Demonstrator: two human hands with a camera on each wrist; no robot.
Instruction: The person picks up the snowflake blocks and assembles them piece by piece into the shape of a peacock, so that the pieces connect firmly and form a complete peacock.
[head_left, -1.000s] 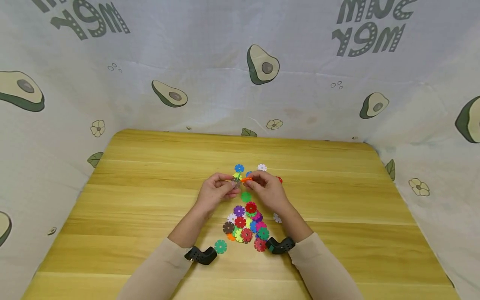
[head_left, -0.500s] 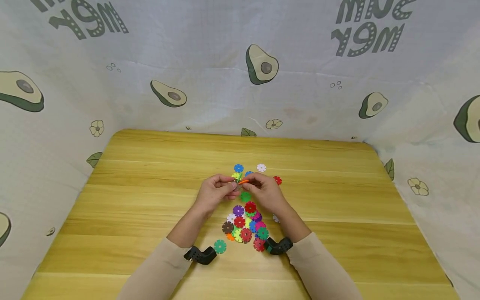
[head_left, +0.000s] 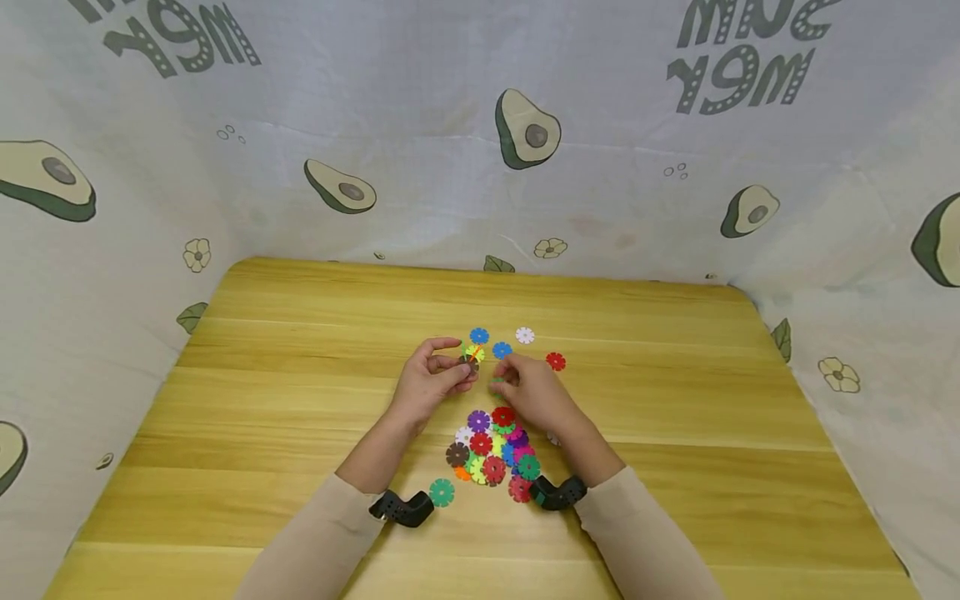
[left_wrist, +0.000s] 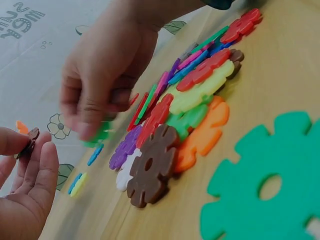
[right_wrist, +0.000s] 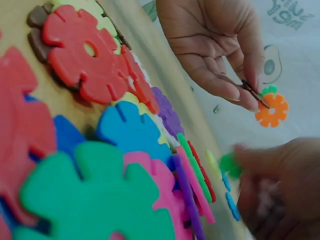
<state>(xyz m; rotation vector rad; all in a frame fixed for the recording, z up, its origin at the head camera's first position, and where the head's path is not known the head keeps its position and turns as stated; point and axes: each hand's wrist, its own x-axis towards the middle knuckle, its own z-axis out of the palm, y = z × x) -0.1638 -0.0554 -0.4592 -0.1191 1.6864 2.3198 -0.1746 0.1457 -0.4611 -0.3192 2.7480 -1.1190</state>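
My left hand (head_left: 429,379) pinches a brown notched snowflake disc (left_wrist: 28,144) between thumb and fingers. Joined to the brown one are an orange snowflake disc (right_wrist: 272,111) and a green one (right_wrist: 270,90), both jutting past the fingertips. To its right, my right hand (head_left: 534,390) has its fingertips on a separate green snowflake disc (right_wrist: 230,164), blurred in both wrist views. Nearer me, below the hands, lies a pile of mixed-colour snowflake discs (head_left: 481,443). A yellow disc (head_left: 476,353) shows just behind the left fingertips.
Beyond the hands lie two blue discs (head_left: 479,335), a white disc (head_left: 524,335) and a red disc (head_left: 556,361). One teal disc (head_left: 442,492) sits near the left wrist camera (head_left: 402,509). A printed cloth (head_left: 420,242) hangs behind the wooden table (head_left: 300,333).
The orange disc has passed from my right hand onto the piece in my left. My right hand has drawn back and down to the loose green disc and taken it in its fingertips.
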